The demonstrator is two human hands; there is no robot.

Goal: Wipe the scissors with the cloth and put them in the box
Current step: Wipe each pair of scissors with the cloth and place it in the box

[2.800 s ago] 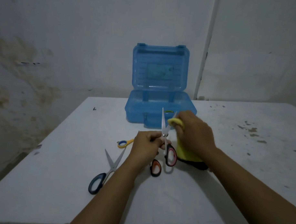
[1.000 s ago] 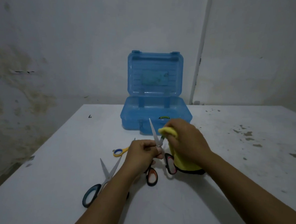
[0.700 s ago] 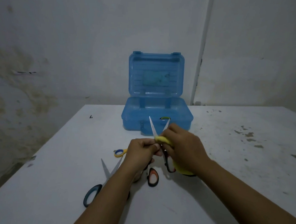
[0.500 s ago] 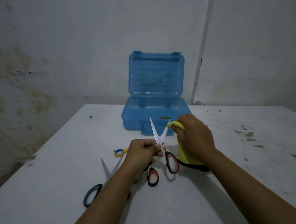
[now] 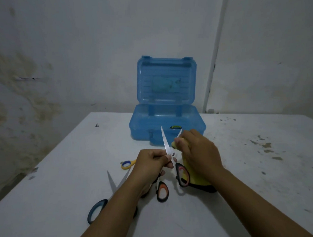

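Head view: compared with half a second earlier, the right hand [image 5: 199, 153] has slid the yellow cloth [image 5: 194, 178] lower along the right blade. The left hand [image 5: 150, 162] pinches the orange-handled scissors [image 5: 166, 147] near the pivot, steel blades spread upward. Behind, the translucent blue plastic box [image 5: 167, 125] stands open on the white table [image 5: 61, 168], a yellow-green item inside. Blue-handled scissors [image 5: 103, 201] and yellow-handled scissors [image 5: 127, 164] lie at left.

We see through a single head-worn camera, looking forward and down across the white table [image 5: 239, 174] toward the open blue box [image 5: 167, 118] at its far edge; the nearer tabletop sits close below us.
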